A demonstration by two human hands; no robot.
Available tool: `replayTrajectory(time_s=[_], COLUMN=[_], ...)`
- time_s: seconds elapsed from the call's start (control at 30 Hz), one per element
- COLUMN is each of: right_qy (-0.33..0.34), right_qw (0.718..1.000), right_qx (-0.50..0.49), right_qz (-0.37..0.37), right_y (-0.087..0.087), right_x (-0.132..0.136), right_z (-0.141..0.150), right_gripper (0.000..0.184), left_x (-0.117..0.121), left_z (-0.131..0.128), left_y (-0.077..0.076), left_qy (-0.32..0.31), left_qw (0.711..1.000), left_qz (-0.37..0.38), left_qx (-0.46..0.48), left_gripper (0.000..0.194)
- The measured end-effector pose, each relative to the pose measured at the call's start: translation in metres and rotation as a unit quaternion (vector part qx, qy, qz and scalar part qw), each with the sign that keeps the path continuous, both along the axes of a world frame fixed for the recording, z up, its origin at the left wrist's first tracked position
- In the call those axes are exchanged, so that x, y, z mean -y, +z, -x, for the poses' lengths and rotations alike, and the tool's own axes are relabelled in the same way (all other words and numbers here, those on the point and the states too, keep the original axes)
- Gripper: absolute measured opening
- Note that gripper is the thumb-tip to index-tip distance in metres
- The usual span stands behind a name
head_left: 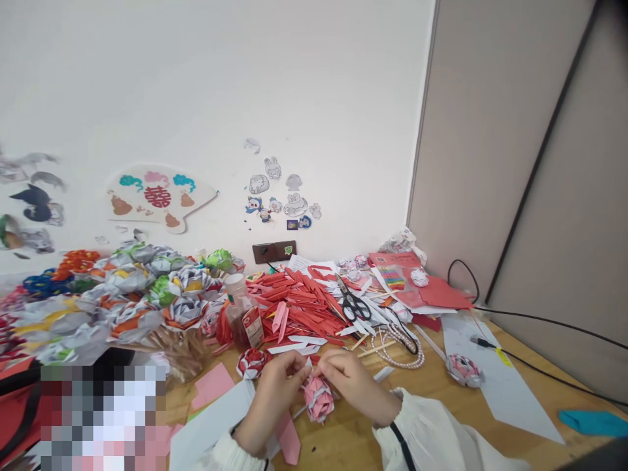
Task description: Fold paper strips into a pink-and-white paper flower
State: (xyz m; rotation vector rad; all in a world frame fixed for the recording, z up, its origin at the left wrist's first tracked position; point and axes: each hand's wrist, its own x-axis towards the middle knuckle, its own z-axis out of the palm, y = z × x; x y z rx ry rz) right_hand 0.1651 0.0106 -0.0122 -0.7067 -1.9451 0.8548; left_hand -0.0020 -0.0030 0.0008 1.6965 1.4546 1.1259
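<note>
We have both hands close together over the table (426,378). With our left hand (275,387) and right hand (346,379) we pinch, thumbs and fingers closed, at the upper edge of a pink-and-white flower (318,401). It sits between our hands, just below the fingertips; we cannot tell whether it touches the wood. Just beside our left hand we see a red flower (252,362), and farther left pink paper (214,384). Beyond our hands we see heaped red strips (304,304), scissors (347,298) and pearls (408,364). Well to our right lies another flower (464,371).
</note>
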Motion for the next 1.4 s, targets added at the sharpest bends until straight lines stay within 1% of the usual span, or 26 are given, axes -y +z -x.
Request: replayTrajectory(time_s=[0.13,0.27,0.47,0.6,0.63,0.67,0.73,0.77,0.8,0.83,0.87,0.93,0.97,1.0,1.03,1.13,1.23,1.4], right_qy=[0.035,0.055,0.047,0.048,0.036,0.009,-0.077,-0.127,-0.16,-0.175,-0.179,-0.14,-0.115,-0.091,-0.08,-0.095,-0.115,-0.115], right_qw=[0.999,0.998,0.999,0.999,0.999,1.0,0.994,0.985,0.977,0.972,0.969,0.966,0.963,0.96,0.957,0.952,0.953,0.956], right_qx=[0.0,0.006,0.015,0.009,0.0,-0.019,-0.078,-0.113,-0.139,-0.148,-0.153,-0.166,-0.172,-0.178,-0.189,-0.209,-0.213,-0.204], right_qz=[-0.007,-0.02,-0.005,-0.002,-0.004,-0.009,-0.012,-0.004,0.014,0.044,0.08,0.139,0.171,0.195,0.207,0.201,0.183,0.174], right_y=[0.003,0.003,0.0,0.003,0.005,0.007,0.009,0.008,0.006,0.004,0.0,-0.008,-0.011,-0.015,-0.017,-0.019,-0.016,-0.005], right_x=[0.0,-0.003,-0.003,-0.003,-0.004,-0.005,-0.009,-0.012,-0.015,-0.018,-0.02,-0.023,-0.024,-0.025,-0.025,-0.028,-0.032,-0.035], right_z=[-0.003,-0.005,-0.002,-0.004,-0.005,-0.007,-0.011,-0.012,-0.012,-0.011,-0.009,-0.004,0.0,0.003,0.005,0.006,0.0,-0.009], right_gripper=[0.047,0.047,0.047,0.044,0.041,0.037,0.034,0.034,0.035,0.035,0.036,0.037,0.041,0.044,0.046,0.045,0.043,0.04], left_x=[0.0,0.0,-0.002,-0.004,-0.006,-0.007,-0.011,-0.012,-0.013,-0.013,-0.013,-0.011,-0.01,-0.008,-0.007,-0.006,-0.006,-0.011], left_z=[0.001,0.0,-0.001,0.0,0.001,0.003,0.007,0.009,0.01,0.01,0.01,0.007,0.005,0.003,0.0,-0.006,-0.009,-0.003], left_y=[0.0,-0.003,-0.004,-0.005,-0.006,-0.007,-0.009,-0.009,-0.01,-0.01,-0.011,-0.011,-0.011,-0.012,-0.012,-0.014,-0.017,-0.014], left_qy=[0.005,0.005,0.002,0.013,0.021,0.031,0.058,0.071,0.083,0.093,0.099,0.097,0.09,0.084,0.076,0.05,0.022,-0.028], left_qw=[1.0,1.0,0.996,0.988,0.984,0.979,0.965,0.956,0.947,0.938,0.93,0.918,0.915,0.913,0.912,0.917,0.929,0.954], left_qz=[-0.002,0.003,0.012,0.031,0.036,0.041,0.046,0.045,0.041,0.035,0.027,0.018,0.018,0.02,0.025,0.041,0.045,0.055], left_qx=[0.008,0.026,0.083,0.152,0.175,0.199,0.253,0.28,0.306,0.331,0.353,0.384,0.394,0.4,0.403,0.394,0.366,0.293], left_gripper=[0.016,0.015,0.016,0.022,0.024,0.027,0.034,0.037,0.039,0.042,0.043,0.043,0.043,0.042,0.042,0.042,0.041,0.032])
